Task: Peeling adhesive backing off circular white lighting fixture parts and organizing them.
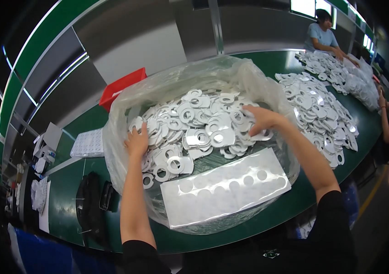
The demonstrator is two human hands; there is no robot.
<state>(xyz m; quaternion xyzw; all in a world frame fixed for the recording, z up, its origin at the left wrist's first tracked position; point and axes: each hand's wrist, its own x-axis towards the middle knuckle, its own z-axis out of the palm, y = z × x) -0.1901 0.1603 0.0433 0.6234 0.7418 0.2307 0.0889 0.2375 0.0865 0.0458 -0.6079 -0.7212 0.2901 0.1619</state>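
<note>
A heap of white flat pieces with round holes [199, 137] lies in a large clear plastic bag [128, 107] spread open on the table. At the heap's left side rests my left hand [137, 140], fingers spread and touching the pieces. My right hand [263, 119] reaches onto the right side of the heap, its fingers apart and partly curved over the pieces. Neither hand grips a piece that I can make out. Nearer to me, a glossy white sheet with a row of round cutouts [212, 203] lies slantwise on the bag's near part.
More white pieces [315, 109] are piled on the green table [60, 205] to the right. A co-worker [322, 36] handles pieces at the far right; another person's arm [388, 128] shows nearer. A red bin [121, 86], a white patterned tray [88, 144] and a black bag [93, 205] stand left.
</note>
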